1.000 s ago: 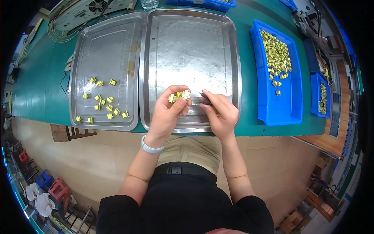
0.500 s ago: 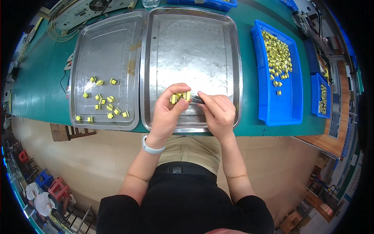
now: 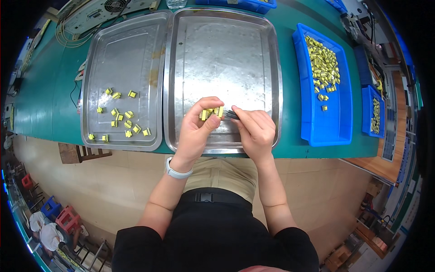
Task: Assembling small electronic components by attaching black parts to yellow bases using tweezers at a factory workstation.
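Over the near part of the right metal tray [image 3: 222, 41], my left hand [image 3: 192, 131] is closed around several small yellow transformer-like components [image 3: 219, 111], pinched between thumb and fingers. Dark tweezers [image 3: 232, 115] are gripped in my right hand [image 3: 257, 133], thumb against forefinger. Their tips point left at the component nearest my right hand; whether they touch it is too small to tell. More loose yellow components [image 3: 128, 114] lie scattered over the near half of the left metal tray [image 3: 154, 45].
A blue bin [image 3: 326, 127] on the right holds a heap of yellow components at its far end. A smaller blue bin [image 3: 374, 111] with similar parts stands beyond it. Electronic equipment with a fan [image 3: 113, 5] and cables sits at the far left of the green table [image 3: 50, 90].
Both hands have shifted very slightly to the right, and the components in my left hand sit at a slightly different tilt. The trays and bins stay put.
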`<state>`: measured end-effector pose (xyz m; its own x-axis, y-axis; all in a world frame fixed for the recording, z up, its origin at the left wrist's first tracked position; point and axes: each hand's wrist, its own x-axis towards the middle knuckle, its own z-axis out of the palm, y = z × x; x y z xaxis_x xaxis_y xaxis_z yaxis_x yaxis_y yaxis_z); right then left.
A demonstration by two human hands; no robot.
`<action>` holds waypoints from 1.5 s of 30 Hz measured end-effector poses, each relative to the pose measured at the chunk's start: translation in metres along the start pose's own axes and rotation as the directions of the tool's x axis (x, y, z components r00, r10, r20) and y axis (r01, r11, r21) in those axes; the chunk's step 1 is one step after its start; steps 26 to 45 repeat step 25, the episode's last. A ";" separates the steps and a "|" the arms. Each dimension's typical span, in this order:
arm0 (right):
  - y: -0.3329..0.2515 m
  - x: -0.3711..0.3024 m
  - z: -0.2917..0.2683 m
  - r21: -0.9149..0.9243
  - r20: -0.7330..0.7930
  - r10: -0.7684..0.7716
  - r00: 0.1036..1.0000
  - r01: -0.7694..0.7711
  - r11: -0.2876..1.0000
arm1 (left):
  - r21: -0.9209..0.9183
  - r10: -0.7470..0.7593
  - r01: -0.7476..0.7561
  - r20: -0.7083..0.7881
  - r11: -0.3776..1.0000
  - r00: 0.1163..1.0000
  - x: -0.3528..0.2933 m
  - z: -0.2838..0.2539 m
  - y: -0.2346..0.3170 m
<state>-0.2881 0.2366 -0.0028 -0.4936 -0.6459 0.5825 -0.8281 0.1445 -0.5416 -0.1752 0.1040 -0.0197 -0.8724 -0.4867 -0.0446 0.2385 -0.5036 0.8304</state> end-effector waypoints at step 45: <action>0.003 0.001 -0.004 0.203 0.072 -0.031 0.997 0.016 0.979 | -0.066 -0.138 0.139 0.012 0.988 0.990 -0.003 0.001 0.007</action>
